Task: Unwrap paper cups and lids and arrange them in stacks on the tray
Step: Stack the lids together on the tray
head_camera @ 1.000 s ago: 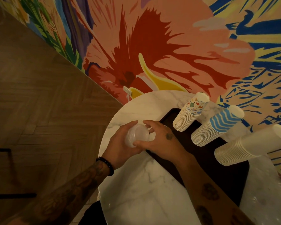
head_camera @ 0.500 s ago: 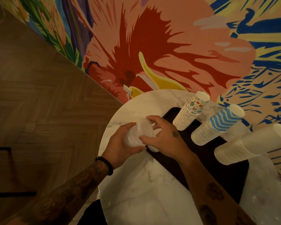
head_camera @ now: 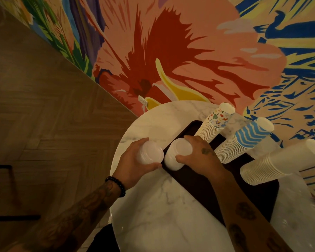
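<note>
A dark tray (head_camera: 204, 193) lies on the round marble table (head_camera: 162, 215). Three tall cup stacks stand on it: a doodle-printed stack (head_camera: 215, 122), a blue-wave stack (head_camera: 244, 140) and a plain white stack (head_camera: 280, 162). My right hand (head_camera: 198, 155) grips a white stack of lids (head_camera: 176, 155) at the tray's near-left corner. My left hand (head_camera: 133, 160) holds a second, clear-looking stack of lids (head_camera: 150, 151) just left of the tray, over the marble. The two lid stacks sit side by side, nearly touching.
A painted mural wall (head_camera: 189, 51) rises right behind the table. Wooden floor (head_camera: 44, 115) lies to the left, with a dark metal frame (head_camera: 4, 179) at the far left. Crumpled clear wrap (head_camera: 298, 224) lies at the table's right side.
The single bundle of lids held between both hands has split into two stacks. My right hand moved right with one stack onto the tray's corner; my left hand keeps the other.
</note>
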`<state>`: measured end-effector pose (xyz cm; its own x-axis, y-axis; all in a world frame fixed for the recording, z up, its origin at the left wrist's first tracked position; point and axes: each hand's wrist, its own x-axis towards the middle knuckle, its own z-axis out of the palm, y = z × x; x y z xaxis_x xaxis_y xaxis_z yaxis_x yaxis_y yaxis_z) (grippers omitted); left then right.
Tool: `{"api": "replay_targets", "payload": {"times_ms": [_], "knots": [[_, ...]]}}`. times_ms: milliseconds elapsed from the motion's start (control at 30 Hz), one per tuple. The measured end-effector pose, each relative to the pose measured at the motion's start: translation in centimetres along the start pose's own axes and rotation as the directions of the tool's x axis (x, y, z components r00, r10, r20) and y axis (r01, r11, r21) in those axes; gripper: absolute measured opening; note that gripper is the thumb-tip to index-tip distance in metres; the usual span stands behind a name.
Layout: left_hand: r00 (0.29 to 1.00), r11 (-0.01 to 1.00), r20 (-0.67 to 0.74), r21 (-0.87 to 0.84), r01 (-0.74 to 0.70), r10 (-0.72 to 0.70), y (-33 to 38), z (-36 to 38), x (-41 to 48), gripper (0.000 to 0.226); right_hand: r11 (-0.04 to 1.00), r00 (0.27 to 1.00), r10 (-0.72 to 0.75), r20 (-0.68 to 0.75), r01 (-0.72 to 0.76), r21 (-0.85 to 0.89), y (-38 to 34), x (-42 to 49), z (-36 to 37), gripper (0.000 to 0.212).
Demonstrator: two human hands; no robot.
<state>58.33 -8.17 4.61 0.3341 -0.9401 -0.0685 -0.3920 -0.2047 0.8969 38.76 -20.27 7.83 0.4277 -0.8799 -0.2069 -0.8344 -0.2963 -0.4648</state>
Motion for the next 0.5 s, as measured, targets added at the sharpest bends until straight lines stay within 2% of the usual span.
{"api": "replay_targets", "payload": {"times_ms": [100,333,433,500], "knots": [[1.0,1.0,-0.001,0.002,0.012,-0.012,-0.17,-0.09,0.12,0.088,0.999,1.0,0.007,0.012,-0.007,0.041,0.11,-0.07,0.18,0.082],[1.0,1.0,0.013,0.014,0.013,-0.013,0.16,0.26,0.1,0.087,1.0,1.0,-0.023,-0.011,0.023,0.012,0.01,-0.11,0.43,0.086],[1.0,1.0,0.008,-0.001,0.0,0.0,0.46,0.25,0.13,0.086,0.998,1.0,0.005,0.009,-0.005,0.069,-0.08,-0.21,-0.01,0.091],[1.0,1.0,-0.001,-0.011,-0.013,0.013,0.74,0.14,0.13,0.086,0.994,0.999,-0.004,-0.037,0.008,0.112,-0.49,-0.42,-0.53,0.088]]}}
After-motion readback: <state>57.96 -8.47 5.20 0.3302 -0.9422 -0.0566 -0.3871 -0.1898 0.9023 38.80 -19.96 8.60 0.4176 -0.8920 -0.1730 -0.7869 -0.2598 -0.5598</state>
